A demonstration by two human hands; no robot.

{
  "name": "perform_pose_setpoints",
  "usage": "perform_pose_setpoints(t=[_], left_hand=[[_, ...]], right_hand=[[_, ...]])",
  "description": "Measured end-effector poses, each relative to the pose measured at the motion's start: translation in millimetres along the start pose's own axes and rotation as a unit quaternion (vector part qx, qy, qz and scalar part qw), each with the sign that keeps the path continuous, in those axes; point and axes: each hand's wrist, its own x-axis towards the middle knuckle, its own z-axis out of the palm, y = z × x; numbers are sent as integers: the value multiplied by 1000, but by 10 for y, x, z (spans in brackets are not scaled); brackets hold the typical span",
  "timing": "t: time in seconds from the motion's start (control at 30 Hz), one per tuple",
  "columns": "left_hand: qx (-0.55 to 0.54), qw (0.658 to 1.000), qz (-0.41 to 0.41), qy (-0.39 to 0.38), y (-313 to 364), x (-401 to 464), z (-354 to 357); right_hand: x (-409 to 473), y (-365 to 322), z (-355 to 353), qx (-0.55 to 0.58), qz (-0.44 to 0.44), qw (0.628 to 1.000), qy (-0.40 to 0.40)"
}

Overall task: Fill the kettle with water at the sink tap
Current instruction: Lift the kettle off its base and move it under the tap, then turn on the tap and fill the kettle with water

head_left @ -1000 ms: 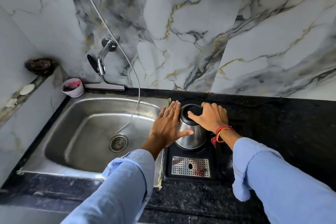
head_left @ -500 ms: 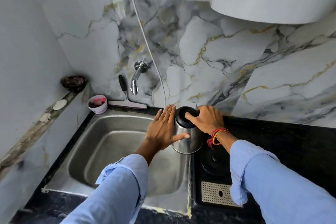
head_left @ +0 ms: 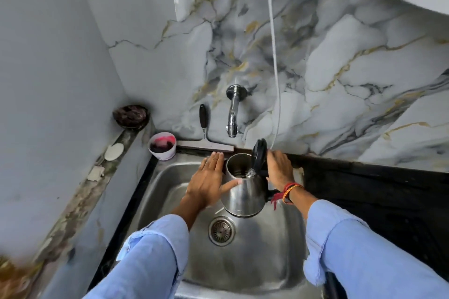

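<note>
Status: our right hand [head_left: 279, 168] grips the kettle [head_left: 245, 192] at its handle side, fingers curled by the raised lid [head_left: 258, 155], while our left hand [head_left: 207, 183] lies flat and open against the steel body, thumb across it; the kettle hangs above the sink [head_left: 170, 177], lid up, short of the tap [head_left: 233, 111], which runs no water we can see, so filling remains. Near the tap: a squeegee [head_left: 204, 138], a white cup [head_left: 162, 145], a hanging cord [head_left: 275, 56] just beside the lid, a possible snag.

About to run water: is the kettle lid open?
Open. The black lid stands up on its hinge, and the kettle mouth shows bare steel inside.
</note>
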Motion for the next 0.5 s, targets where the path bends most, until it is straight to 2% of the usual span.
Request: perform_pose_setpoints(t=[0.1,0.23,0.37,0.5], left_hand=[[-65,997,-39,27,-94,189,-104],[-77,991,-45,96,-5,615,-358],[-45,985,-95,140,242,939,-496],[-64,973,-173,142,370,1059,-427]], right_hand=[[126,-133,170,61,5,998,1],[275,-260,258,164,53,985,25],[413,-275,270,182,54,981,29],[526,-262,269,191,55,979,33]])
